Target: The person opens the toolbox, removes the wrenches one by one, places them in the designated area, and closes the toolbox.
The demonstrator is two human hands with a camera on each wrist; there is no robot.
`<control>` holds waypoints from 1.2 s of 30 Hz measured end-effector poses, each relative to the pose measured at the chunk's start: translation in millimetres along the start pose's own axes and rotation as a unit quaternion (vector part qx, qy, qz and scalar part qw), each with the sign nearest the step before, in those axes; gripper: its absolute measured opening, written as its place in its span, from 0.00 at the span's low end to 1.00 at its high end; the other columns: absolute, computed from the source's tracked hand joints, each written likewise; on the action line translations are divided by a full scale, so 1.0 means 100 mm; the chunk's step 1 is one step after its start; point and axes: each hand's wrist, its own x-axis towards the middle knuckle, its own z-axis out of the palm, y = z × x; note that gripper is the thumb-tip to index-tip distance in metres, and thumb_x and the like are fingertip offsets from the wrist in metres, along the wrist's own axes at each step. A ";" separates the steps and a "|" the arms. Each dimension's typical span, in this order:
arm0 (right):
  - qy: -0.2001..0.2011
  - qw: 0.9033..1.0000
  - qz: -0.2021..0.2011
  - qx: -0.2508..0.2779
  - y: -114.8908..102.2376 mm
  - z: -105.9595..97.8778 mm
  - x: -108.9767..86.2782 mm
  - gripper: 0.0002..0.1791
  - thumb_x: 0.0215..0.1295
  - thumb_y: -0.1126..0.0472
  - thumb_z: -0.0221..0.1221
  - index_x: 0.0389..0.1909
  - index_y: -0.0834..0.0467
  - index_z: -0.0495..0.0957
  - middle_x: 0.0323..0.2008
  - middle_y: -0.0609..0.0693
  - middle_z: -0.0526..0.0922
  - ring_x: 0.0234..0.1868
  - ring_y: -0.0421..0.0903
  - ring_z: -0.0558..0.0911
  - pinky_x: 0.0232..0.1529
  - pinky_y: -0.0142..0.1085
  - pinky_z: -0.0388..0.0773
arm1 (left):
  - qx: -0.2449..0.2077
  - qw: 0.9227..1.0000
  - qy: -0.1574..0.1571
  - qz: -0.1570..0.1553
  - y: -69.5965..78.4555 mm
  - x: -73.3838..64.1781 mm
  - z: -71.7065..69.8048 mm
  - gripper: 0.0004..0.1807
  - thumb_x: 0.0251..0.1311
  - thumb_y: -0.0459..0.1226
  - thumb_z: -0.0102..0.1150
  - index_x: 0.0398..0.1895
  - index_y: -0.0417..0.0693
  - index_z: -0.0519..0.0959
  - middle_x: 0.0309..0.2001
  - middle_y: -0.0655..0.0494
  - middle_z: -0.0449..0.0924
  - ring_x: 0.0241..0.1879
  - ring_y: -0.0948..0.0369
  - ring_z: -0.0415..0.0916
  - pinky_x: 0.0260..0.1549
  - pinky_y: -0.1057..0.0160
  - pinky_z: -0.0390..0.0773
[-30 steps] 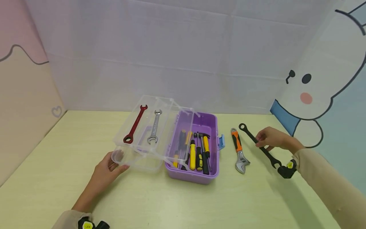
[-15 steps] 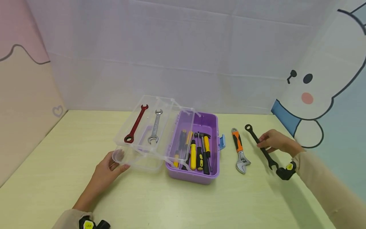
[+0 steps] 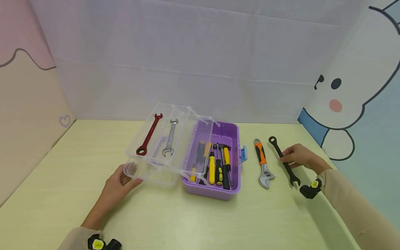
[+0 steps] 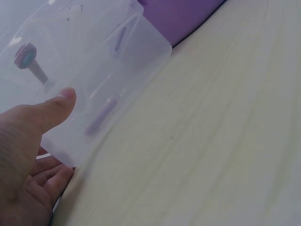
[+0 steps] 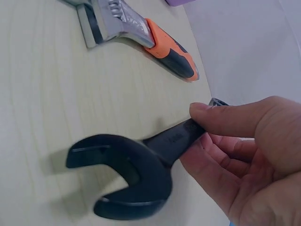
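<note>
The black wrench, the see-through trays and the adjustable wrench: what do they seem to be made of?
Black wrench: probably metal with a dark, semi-gloss coating; light catches its edges.
See-through trays: likely plastic, slightly cloudy; the purple box shows through them.
Adjustable wrench: shiny silver head, likely steel; orange-and-black grip looks duller, perhaps rubber or plastic.

Adjustable wrench [image 3: 262, 162]: we log it left of the right hand [image 3: 298, 158].
Toolbox base [image 3: 210, 193]: right of the left hand [image 3: 117, 185], hammer [image 3: 225, 177] inside.
</note>
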 end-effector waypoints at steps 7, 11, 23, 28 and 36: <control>0.003 0.999 0.018 0.027 0.05 0.02 0.04 0.16 0.62 0.63 0.61 0.43 0.72 0.72 0.31 0.45 0.81 0.31 0.38 0.80 0.37 0.37 0.85 | -0.001 1.000 0.000 0.002 0.00 0.00 0.00 0.41 0.60 0.45 0.62 0.69 0.34 0.55 0.67 0.28 0.59 0.63 0.40 0.65 0.56 0.51 0.71; 0.002 0.999 0.029 0.036 0.06 0.06 0.06 0.18 0.63 0.62 0.61 0.45 0.73 0.72 0.31 0.45 0.81 0.30 0.37 0.79 0.35 0.35 0.85 | -0.005 1.000 -0.002 0.001 0.00 0.00 0.00 0.41 0.60 0.45 0.62 0.69 0.34 0.54 0.67 0.28 0.59 0.63 0.39 0.65 0.56 0.51 0.72; 0.033 0.997 0.049 0.044 0.02 0.20 0.08 0.14 0.61 0.63 0.62 0.39 0.70 0.73 0.26 0.45 0.78 0.23 0.37 0.79 0.27 0.32 0.82 | -0.004 1.000 0.000 0.003 0.00 -0.01 -0.01 0.41 0.60 0.45 0.63 0.68 0.33 0.55 0.66 0.27 0.60 0.63 0.39 0.66 0.56 0.50 0.72; 0.042 0.998 0.047 0.013 -0.03 0.21 0.07 0.15 0.60 0.62 0.63 0.38 0.70 0.74 0.26 0.48 0.79 0.23 0.38 0.80 0.28 0.32 0.83 | -0.005 1.000 0.007 0.010 -0.02 -0.01 -0.02 0.40 0.60 0.45 0.63 0.67 0.34 0.56 0.66 0.28 0.61 0.62 0.39 0.67 0.55 0.51 0.73; 0.038 0.996 0.084 -0.016 -0.05 0.19 0.05 0.14 0.57 0.62 0.65 0.35 0.70 0.77 0.22 0.48 0.80 0.23 0.38 0.80 0.29 0.34 0.84 | -0.012 1.000 -0.001 0.007 0.01 -0.01 0.00 0.41 0.60 0.44 0.63 0.68 0.33 0.55 0.66 0.27 0.60 0.63 0.39 0.66 0.56 0.51 0.73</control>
